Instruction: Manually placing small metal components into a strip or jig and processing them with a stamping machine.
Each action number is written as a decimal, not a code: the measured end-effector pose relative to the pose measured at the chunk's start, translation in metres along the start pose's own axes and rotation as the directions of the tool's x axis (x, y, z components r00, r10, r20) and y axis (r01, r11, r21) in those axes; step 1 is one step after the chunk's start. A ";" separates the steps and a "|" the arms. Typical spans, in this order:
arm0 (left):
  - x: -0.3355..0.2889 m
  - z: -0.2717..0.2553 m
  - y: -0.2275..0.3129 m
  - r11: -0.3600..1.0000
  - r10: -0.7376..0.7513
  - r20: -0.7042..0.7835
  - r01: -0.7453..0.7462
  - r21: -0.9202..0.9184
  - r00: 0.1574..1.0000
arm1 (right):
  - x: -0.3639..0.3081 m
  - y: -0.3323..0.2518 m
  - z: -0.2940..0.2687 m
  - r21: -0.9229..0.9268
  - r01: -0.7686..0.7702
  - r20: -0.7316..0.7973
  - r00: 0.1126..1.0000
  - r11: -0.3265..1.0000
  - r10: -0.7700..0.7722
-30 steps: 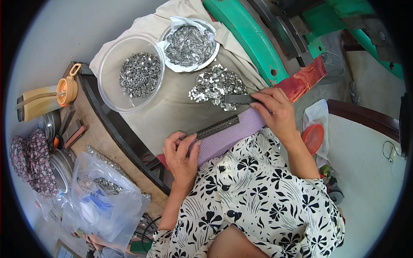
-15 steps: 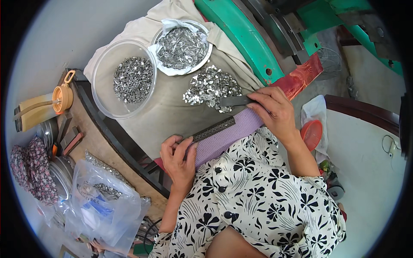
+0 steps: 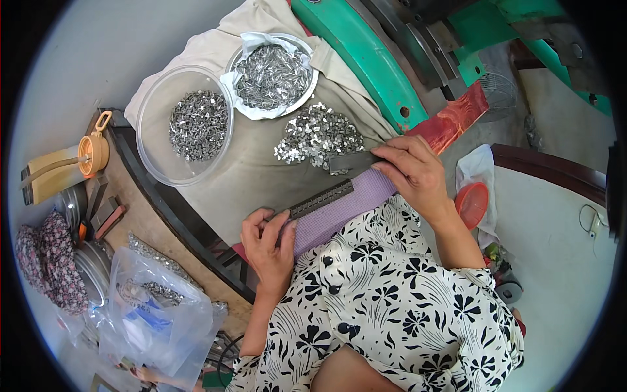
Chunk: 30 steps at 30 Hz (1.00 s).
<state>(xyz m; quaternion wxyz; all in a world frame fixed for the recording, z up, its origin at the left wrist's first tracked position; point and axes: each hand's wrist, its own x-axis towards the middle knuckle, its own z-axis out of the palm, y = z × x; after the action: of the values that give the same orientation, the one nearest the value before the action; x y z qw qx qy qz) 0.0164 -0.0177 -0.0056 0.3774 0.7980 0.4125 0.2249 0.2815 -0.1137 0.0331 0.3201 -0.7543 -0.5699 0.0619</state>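
The green machine stands beyond the right hand, well apart from it. The cloth spreads in front of both hands. The tub sits on it ahead and to the left of the left hand, with small metal bits inside; those look best left alone. The bowl, paper-lined and holding slim metal pieces, is farther ahead, beside the tub.

The purple pad stretches between the hands, along the shirt. A firm, flat pad should give the steadiest rest, so a crease under the work is worth smoothing out. The pile of shiny chips lies ahead and to the left of the right hand.

The right hand has thumb and fingertips pinched together on one end of the bar, whose free end points left to the pile's near edge. A light pinch, with the bar low and level, would likely disturb the fewest chips.

The left hand is curled, thumb and fingers only slightly apart, its fingertips at the near end of the dark strip; whether they clamp it or merely press, I cannot tell. The strip runs from there toward the right hand along the pad's far edge. Even pressure at that end should stop it sliding.
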 end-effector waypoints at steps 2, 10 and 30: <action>0.002 0.000 0.001 1.000 0.006 -0.026 -0.006 0.009 1.000 | 0.001 -0.004 -0.001 0.024 0.008 0.014 1.000 1.000 -0.009; 0.012 -0.015 0.015 0.961 -0.224 0.110 0.239 -0.141 0.968 | 0.002 -0.029 0.011 0.122 0.055 0.199 0.977 0.991 -0.079; 0.023 -0.017 0.036 0.968 -0.238 0.174 0.218 0.124 0.956 | -0.005 -0.034 0.026 0.193 0.019 0.280 0.957 0.981 -0.074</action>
<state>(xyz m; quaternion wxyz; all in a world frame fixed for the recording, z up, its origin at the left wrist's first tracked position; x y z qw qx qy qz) 0.0351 -0.0044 0.0343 0.3963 0.7810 0.4756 0.0821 0.2402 -0.1020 0.0299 0.3054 -0.6901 -0.6194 0.2163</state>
